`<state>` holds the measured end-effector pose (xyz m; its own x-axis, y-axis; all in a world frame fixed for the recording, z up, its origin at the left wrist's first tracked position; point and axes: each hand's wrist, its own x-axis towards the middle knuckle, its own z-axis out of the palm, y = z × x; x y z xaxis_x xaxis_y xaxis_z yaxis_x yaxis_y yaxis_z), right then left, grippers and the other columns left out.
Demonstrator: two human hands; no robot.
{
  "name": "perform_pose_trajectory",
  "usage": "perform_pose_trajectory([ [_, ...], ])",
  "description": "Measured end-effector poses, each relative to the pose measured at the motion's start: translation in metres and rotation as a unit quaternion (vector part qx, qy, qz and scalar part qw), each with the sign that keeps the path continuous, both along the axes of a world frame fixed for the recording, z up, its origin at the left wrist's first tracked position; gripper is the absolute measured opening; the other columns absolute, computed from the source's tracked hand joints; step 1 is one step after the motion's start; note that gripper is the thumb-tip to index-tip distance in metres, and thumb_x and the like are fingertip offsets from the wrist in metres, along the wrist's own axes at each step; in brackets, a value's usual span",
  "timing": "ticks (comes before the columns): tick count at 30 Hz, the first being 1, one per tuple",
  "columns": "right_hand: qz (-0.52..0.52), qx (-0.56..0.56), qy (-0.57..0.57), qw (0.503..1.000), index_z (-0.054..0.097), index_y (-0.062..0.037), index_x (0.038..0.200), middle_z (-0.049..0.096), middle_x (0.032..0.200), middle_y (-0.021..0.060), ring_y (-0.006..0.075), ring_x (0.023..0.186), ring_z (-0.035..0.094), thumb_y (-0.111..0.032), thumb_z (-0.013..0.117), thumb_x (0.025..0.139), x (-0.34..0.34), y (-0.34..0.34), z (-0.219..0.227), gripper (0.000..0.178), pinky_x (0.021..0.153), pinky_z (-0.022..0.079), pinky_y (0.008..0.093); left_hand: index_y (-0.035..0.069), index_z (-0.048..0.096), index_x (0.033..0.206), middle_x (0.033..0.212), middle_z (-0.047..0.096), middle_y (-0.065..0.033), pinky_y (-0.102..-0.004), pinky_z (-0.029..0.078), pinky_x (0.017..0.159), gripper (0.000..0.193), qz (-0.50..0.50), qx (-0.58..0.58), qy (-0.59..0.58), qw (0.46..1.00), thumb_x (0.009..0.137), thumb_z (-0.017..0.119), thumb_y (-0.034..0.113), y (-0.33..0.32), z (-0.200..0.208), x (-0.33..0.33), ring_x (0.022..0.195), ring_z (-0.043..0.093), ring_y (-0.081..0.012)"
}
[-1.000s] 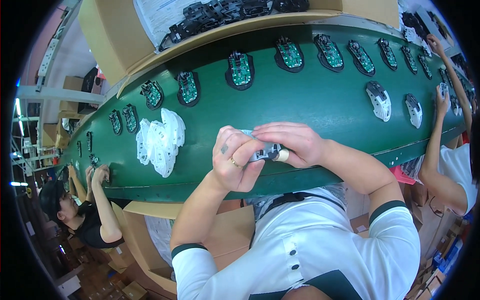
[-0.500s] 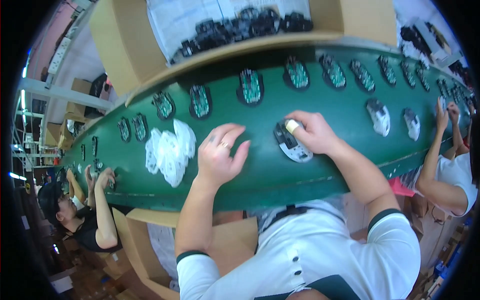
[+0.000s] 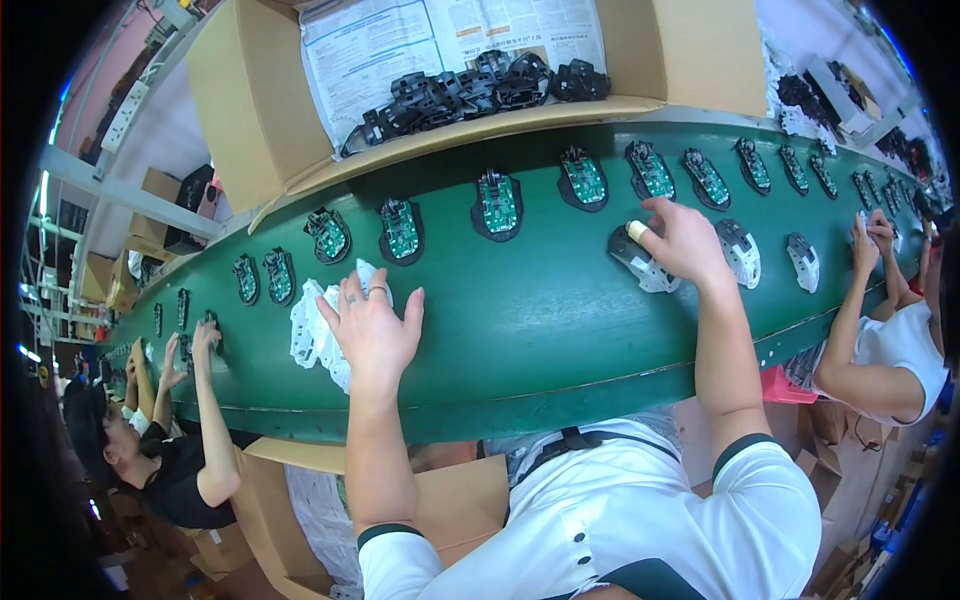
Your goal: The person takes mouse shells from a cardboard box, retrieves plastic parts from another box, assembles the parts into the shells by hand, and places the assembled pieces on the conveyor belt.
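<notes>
My right hand (image 3: pixel 685 247), a yellow wrap on its thumb, grips a half-built computer mouse (image 3: pixel 655 277) with a black and white top, resting on the green work surface (image 3: pixel 530 350). Part of that mouse is hidden under the hand. Just to its right lie two similar black and white mice (image 3: pixel 741 255) (image 3: pixel 803 262). My left hand (image 3: pixel 375 325), fingers spread, is over a pile of white plastic shell pieces (image 3: pixel 308 325) and covers some of them. Whether its fingertips touch the pieces I cannot tell.
Black mouse bases with green circuit boards (image 3: pixel 497 205) stand in a row along the far side. Behind them, a cardboard box (image 3: pixel 690 60) holds black plastic parts (image 3: pixel 460 92). Co-workers sit at left (image 3: pixel 180 470) and right (image 3: pixel 885 365). Another open box (image 3: pixel 265 510) is below the near edge.
My right hand has moved the mouse rightward, close to the other two. My left hand has gone left to the white shell pieces, its fingers spreading. The view has shifted slightly.
</notes>
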<state>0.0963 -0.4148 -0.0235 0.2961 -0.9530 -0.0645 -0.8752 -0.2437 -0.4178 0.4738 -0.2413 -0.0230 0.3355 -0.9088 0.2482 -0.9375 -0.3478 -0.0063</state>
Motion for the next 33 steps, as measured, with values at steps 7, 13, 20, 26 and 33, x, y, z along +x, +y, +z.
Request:
perform_pose_trajectory([
  [7,0.101,-0.217,-0.344,0.908,0.072,0.0004,0.117,0.076,0.107,0.0138,0.0235,0.092,0.075,-0.007,0.070,0.096,0.049,0.007,0.022,0.023,0.085,0.060,0.0336,0.002,0.067,0.138,0.133,0.066,-0.0259,-0.0672,0.024,0.122,0.063,-0.042,-0.006,0.050,0.998,0.091,0.076,0.043,0.003,-0.010,0.002,0.133,0.059,-0.0375],
  [13,0.205,-0.112,-0.314,0.920,0.070,0.0001,0.123,0.076,0.111,0.0135,0.0227,0.101,0.074,-0.008,0.065,0.098,0.164,-0.064,0.078,0.027,0.091,0.059,0.0347,0.004,0.066,0.139,0.129,0.068,-0.0240,-0.0632,0.031,0.121,0.055,-0.024,-0.002,0.056,0.998,0.092,0.075,0.030,0.005,-0.018,0.016,0.124,0.065,-0.0358],
  [20,0.259,0.063,0.080,0.961,0.071,-0.0010,0.131,0.068,0.137,0.0238,0.0394,0.129,0.064,-0.046,0.064,0.097,0.241,-0.184,0.055,0.056,0.109,0.049,0.0462,0.008,0.074,0.129,0.113,0.074,-0.0198,-0.0643,0.031,0.122,0.043,-0.062,-0.065,0.097,0.991,0.088,0.065,0.012,-0.011,-0.014,0.012,0.117,0.069,-0.0328],
  [26,0.285,0.029,0.045,0.957,0.078,-0.0069,0.118,0.077,0.117,0.0188,0.0366,0.112,0.071,-0.036,0.067,0.095,0.231,-0.159,0.071,0.038,0.098,0.055,0.0457,0.009,0.076,0.123,0.109,0.074,-0.0194,-0.0648,0.035,0.118,0.040,-0.119,-0.198,0.127,0.965,0.084,0.066,0.011,-0.003,-0.003,0.003,0.105,0.072,-0.0357],
  [33,0.152,-0.043,-0.465,0.871,0.064,-0.0018,0.120,0.073,0.096,0.0094,0.0168,0.086,0.068,-0.016,0.056,0.107,0.188,-0.073,0.069,0.021,0.079,0.056,0.0329,-0.006,0.062,0.137,0.128,0.070,-0.0276,-0.0422,0.054,0.105,0.052,-0.184,-0.240,0.474,0.827,0.087,0.070,0.002,0.008,-0.020,-0.014,0.120,0.070,-0.0393],
])
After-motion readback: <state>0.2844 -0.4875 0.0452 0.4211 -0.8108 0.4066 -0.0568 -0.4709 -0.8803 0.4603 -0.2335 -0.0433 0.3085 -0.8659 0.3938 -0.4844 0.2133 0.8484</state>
